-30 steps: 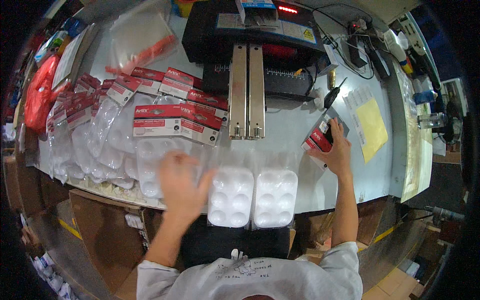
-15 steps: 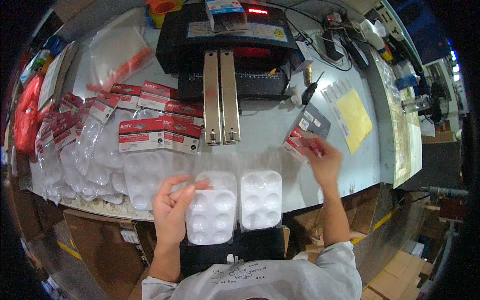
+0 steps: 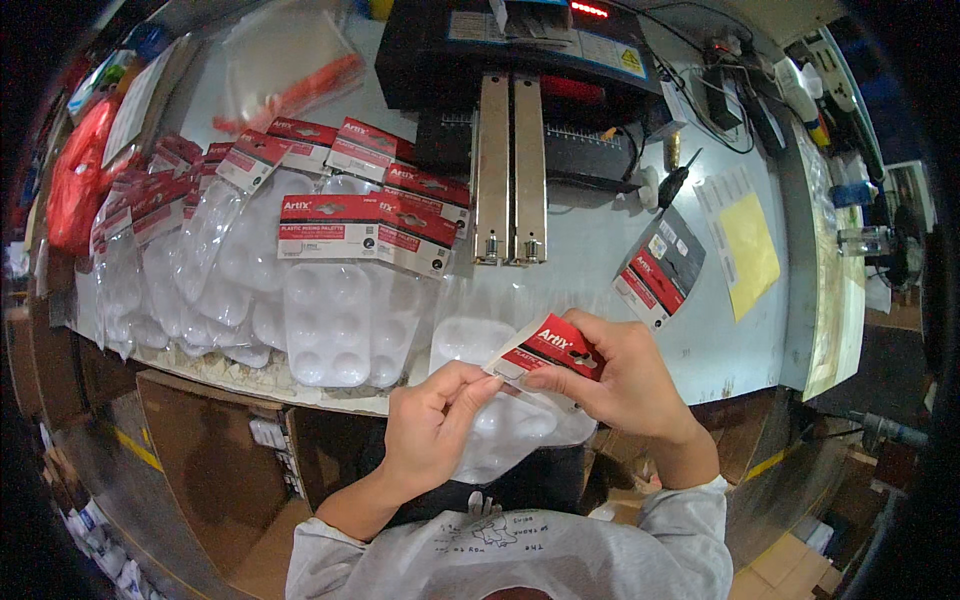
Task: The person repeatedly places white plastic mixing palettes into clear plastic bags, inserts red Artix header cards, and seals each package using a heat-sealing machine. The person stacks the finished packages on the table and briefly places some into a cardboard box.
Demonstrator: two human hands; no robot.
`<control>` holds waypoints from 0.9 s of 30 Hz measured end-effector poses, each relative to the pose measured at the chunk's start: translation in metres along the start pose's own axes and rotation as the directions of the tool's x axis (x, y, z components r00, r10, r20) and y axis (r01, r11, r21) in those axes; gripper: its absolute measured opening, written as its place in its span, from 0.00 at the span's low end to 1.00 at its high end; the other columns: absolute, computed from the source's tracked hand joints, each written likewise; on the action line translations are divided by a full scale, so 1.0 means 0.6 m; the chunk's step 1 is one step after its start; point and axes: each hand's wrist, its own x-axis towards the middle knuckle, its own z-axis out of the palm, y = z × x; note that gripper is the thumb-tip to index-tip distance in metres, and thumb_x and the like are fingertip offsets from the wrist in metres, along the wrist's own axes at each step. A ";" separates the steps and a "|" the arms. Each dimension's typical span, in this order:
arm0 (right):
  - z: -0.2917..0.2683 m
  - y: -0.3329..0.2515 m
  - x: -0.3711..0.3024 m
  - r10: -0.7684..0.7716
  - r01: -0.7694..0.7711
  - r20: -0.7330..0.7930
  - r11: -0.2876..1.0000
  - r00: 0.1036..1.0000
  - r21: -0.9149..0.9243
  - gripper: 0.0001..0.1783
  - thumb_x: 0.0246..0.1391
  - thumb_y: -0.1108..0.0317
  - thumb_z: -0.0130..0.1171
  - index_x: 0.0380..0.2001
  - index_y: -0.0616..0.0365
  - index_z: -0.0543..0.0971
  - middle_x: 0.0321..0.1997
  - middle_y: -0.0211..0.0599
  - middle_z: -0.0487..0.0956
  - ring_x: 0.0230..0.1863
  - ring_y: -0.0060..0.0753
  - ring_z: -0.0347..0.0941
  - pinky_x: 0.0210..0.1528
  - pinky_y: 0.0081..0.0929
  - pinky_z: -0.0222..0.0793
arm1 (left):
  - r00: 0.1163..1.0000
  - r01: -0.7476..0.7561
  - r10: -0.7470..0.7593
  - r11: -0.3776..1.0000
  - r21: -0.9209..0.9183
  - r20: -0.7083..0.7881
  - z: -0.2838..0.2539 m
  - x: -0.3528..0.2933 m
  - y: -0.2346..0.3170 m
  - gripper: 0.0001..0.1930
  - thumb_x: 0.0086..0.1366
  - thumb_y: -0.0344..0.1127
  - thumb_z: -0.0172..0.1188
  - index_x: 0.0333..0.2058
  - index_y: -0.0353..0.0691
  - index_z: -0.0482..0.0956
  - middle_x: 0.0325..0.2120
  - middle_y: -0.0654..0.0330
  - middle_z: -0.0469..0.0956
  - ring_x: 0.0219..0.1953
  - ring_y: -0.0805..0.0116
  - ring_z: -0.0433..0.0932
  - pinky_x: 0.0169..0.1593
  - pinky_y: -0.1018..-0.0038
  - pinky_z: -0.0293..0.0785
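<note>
A folded red-and-white cardboard header card (image 3: 548, 350) was held at the top edge of a clear plastic bag containing a white moulded plastic paint palette (image 3: 500, 415), just over the near edge of the grey table (image 3: 590, 250). The right hand (image 3: 615, 375) was closed around the card, thumb and fingers pinching it; the left hand (image 3: 430, 420) was pinched shut on the bag's top edge beside the card.

The step in hand was judged to be the fitting of the card over the bag's mouth. The next move would call for the card to be squared on the bag edge and held flat on both sides.

Left of the card, finished clear bagged palettes with red header cards (image 3: 330, 300) were spread in overlapping rows. Beyond the card, two upright metal bars (image 3: 507, 170) stood before a black machine (image 3: 520, 60); right of the card lay a small stack of loose header cards (image 3: 660, 265).

The lower part of the palette was hidden by the hands, and whether the card was already closed over the bag could not be told.
</note>
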 end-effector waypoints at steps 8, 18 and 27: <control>-0.007 0.002 0.007 -0.022 0.020 0.052 0.999 0.998 0.035 0.17 0.45 0.58 0.64 0.29 0.60 0.73 0.21 0.49 0.73 0.23 0.55 0.70 0.24 0.36 0.65 | 0.993 -0.112 0.111 0.993 -0.048 -0.026 0.004 0.005 -0.001 0.08 0.63 0.33 0.55 0.31 0.33 0.76 0.16 0.66 0.73 0.19 0.85 0.64 0.23 0.84 0.60; -0.014 0.032 0.005 -0.098 0.099 -0.036 0.995 0.995 0.014 0.15 0.41 0.63 0.68 0.29 0.62 0.77 0.19 0.36 0.76 0.20 0.20 0.70 0.23 0.21 0.64 | 0.982 -0.111 0.105 0.993 -0.026 -0.158 0.004 0.007 -0.011 0.07 0.61 0.31 0.56 0.31 0.32 0.78 0.18 0.68 0.73 0.21 0.84 0.65 0.25 0.86 0.60; 0.014 0.073 -0.022 0.213 -0.327 0.251 0.698 0.944 0.637 0.10 0.55 0.68 0.55 0.30 0.65 0.79 0.24 0.34 0.79 0.22 0.20 0.75 0.21 0.15 0.66 | 0.933 -0.077 -0.053 0.936 -0.342 -0.356 0.000 0.014 -0.050 0.10 0.62 0.32 0.55 0.32 0.28 0.78 0.22 0.69 0.72 0.24 0.83 0.63 0.28 0.85 0.58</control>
